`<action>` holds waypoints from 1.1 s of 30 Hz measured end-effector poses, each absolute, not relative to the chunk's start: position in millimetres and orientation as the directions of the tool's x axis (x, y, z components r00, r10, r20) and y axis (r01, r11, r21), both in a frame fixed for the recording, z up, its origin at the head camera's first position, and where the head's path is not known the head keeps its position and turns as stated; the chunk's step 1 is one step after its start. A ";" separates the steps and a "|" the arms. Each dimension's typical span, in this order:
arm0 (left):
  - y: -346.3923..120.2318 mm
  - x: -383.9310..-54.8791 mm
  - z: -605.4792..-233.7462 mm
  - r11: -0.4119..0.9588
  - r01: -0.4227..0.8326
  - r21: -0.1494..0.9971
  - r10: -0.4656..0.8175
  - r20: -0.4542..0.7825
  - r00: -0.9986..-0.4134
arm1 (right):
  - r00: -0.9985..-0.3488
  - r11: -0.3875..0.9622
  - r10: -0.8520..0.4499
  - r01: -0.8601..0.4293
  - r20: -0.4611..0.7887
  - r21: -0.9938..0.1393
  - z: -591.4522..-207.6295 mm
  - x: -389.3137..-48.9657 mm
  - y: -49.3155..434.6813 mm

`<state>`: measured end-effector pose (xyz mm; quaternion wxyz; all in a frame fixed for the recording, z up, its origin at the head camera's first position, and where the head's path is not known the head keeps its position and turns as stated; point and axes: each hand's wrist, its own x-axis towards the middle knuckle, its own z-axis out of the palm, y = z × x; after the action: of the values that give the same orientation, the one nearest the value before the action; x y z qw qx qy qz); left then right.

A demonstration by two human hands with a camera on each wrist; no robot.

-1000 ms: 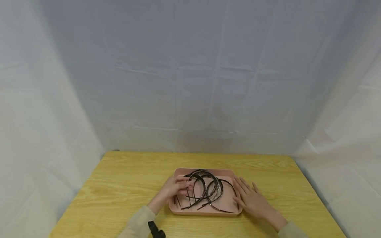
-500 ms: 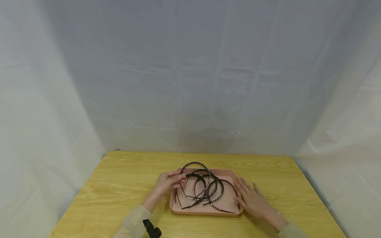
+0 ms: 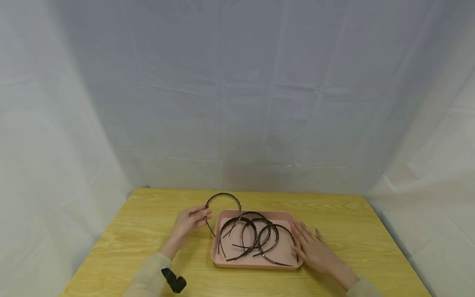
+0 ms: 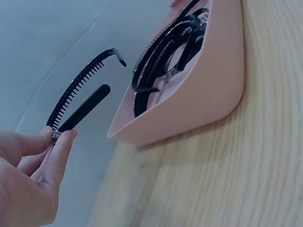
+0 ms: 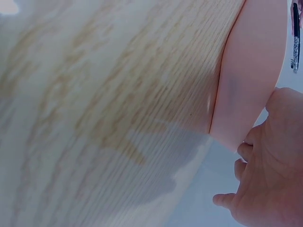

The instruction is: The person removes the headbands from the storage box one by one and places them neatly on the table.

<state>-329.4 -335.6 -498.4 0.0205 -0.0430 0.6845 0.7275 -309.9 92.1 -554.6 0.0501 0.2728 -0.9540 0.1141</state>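
My left hand (image 3: 188,222) pinches a black toothed headband (image 3: 224,194) by one side, between thumb and fingers. The headband stands upright, its arch above the left part of a pink tray (image 3: 256,267). In the left wrist view, the held headband (image 4: 71,94) shows teeth along its inside and a sparkly patch by the fingertips. Several more dark headbands (image 3: 276,244) lie overlapping in the tray. My right hand (image 3: 315,253), fingers straight, rests against the tray's right side. The right wrist view shows that hand (image 5: 279,165) beside the tray wall (image 5: 251,71).
A yellow wood-grain table (image 3: 156,231) carries the tray near its front middle. Pale sheeting (image 3: 237,103) hangs behind the table and at both sides. A black device (image 3: 173,280) is strapped at the left wrist.
My left hand has drawn one headband up from the pile and moved left with it, to over the tray's left edge. The other headbands stay in the tray; my right hand keeps its place.
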 end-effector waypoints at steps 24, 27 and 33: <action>-449.1 -335.5 -492.9 0.015 -0.075 0.997 -0.112 -0.073 -0.991 | -0.826 0.801 -0.523 -0.561 0.212 -0.210 -556.9 -308.6 92.1; -460.8 -336.8 -497.3 0.014 -0.083 0.996 -0.129 -0.080 -0.988 | -0.829 0.804 -0.515 -0.556 0.221 -0.212 -557.5 -307.8 92.3; -480.8 -338.9 -501.4 0.052 -0.127 0.991 -0.158 -0.117 -0.981 | -0.839 0.811 -0.500 -0.541 0.216 -0.223 -553.4 -304.5 90.6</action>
<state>-338.9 -480.8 -501.4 -0.0114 -0.0979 0.7251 0.6815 -304.5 90.6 -553.4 0.0737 0.2742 -0.9487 0.1390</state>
